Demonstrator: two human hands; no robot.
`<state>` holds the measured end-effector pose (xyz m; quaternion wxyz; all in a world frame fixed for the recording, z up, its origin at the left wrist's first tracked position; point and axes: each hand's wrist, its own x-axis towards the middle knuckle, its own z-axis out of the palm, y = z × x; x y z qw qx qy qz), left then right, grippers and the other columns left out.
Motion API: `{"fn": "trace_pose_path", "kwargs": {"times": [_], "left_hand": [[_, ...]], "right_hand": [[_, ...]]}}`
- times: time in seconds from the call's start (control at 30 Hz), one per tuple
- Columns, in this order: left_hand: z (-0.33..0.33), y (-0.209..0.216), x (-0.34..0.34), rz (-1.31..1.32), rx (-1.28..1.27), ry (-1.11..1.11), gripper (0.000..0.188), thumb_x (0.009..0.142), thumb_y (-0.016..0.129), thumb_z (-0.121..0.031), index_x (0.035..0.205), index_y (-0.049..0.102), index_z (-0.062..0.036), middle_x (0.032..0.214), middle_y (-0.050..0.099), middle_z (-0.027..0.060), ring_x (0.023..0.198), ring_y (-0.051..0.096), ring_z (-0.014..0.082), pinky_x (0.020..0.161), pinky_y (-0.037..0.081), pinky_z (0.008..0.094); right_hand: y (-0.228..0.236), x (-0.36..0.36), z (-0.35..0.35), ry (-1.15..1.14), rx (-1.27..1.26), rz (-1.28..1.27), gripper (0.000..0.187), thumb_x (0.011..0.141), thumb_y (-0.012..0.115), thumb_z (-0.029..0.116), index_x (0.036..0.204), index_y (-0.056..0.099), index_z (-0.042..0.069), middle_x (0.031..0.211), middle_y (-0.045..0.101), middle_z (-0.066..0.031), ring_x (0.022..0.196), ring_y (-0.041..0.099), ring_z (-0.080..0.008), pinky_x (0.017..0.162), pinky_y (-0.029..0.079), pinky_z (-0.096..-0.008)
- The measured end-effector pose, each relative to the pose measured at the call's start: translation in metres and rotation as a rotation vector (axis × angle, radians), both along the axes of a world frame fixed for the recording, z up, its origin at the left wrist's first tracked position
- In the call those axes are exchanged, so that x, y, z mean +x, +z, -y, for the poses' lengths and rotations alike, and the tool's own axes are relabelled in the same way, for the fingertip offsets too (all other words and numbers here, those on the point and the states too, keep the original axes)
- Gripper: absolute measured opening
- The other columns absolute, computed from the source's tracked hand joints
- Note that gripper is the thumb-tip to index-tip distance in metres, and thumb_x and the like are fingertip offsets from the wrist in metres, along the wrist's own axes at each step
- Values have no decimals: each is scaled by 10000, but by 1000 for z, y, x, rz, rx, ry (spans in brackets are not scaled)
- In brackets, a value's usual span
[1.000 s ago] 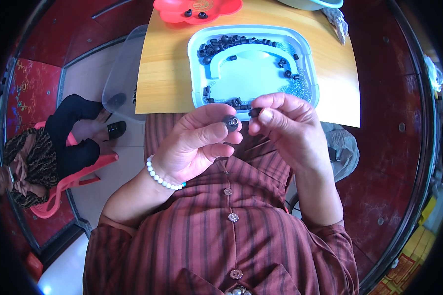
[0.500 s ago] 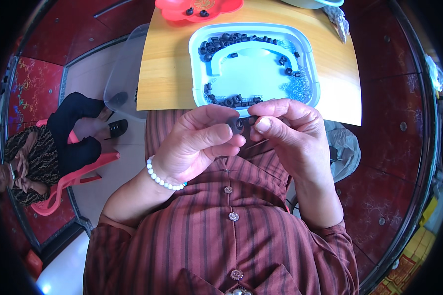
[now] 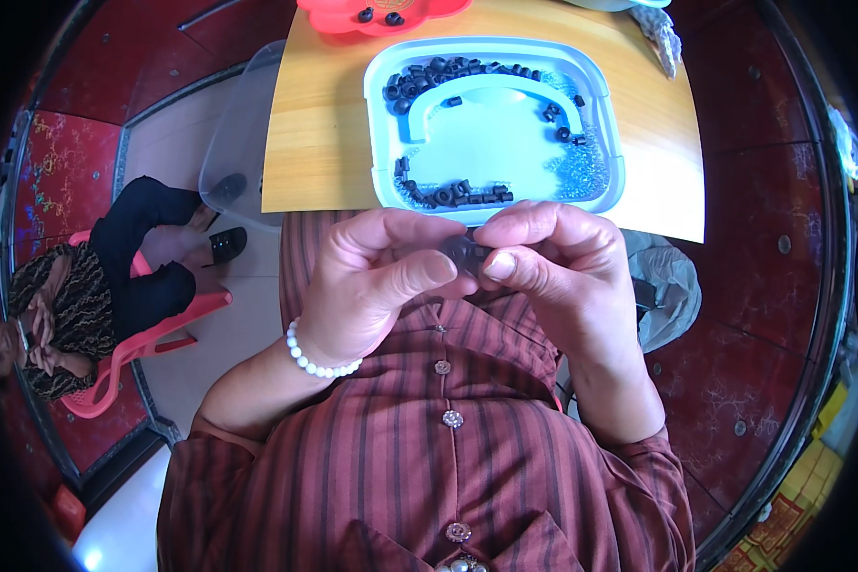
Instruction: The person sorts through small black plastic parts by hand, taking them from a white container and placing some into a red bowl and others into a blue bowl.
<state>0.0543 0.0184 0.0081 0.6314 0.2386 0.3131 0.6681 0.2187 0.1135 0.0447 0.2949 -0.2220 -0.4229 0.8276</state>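
The gap had closed: the left hand point(image 3: 377, 265) pinched a black knob point(image 3: 459, 251), the right hand point(image 3: 562, 267) a smaller black piece point(image 3: 481, 255), both parts seemingly meeting beside the blue tray point(image 3: 491, 143)

maroon dark-striped shirt point(image 3: 372, 458) | ornate round buttons point(image 3: 452, 418) | white-beaded left-wrist bracelet point(image 3: 316, 370)

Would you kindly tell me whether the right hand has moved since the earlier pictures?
Yes, the right hand has shifted slightly toward the person's body, judged against the table.
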Motion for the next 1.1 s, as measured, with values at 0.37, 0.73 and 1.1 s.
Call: {"fn": "trace_pose_path", "kwargs": {"times": [0.37,0.73,1.1], "left_hand": [[-10,-8,-6,-613,375,177,245,775,747,-95,995,680,-13,1052,667,116,1018,627,214,828,528,303],[-7,-5,-8,-547,423,59,261,811,736,-206,1002,685,-34,996,689,156,1055,628,341,919,502,449],[-1,7,-10,-641,484,-5,261,818,741,-164,1021,664,-20,998,686,188,1006,663,330,815,549,392]], "right_hand": [[-25,7,-4,304,-677,-116,197,834,673,0,1028,648,-26,885,655,-94,743,635,-186,699,540,-290],[-27,12,3,333,-523,-163,250,811,684,-46,1060,674,-24,989,684,-131,836,672,-210,766,568,-320],[-21,12,23,321,-732,-321,271,862,643,-6,1134,637,-16,1064,652,-147,968,650,-214,848,548,-310]]}}
